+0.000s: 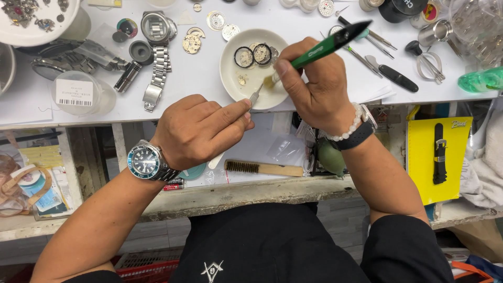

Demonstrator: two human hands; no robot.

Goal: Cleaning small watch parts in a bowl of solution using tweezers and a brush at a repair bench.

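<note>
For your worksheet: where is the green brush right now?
The green brush is in the right hand, right of centre, its tip over the white dish beside the tweezers.

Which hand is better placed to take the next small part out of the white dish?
Probably the left hand. It holds tweezers whose tips already lie over the dish, near the parts. The right hand is busy with a green-handled brush, which cannot pick anything up.

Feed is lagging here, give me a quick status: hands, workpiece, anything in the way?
Left hand pinching tweezers over the white dish. Right hand holding green brush, bristles at the tweezer tip. Watch parts in dish. Nothing blocking.
</note>
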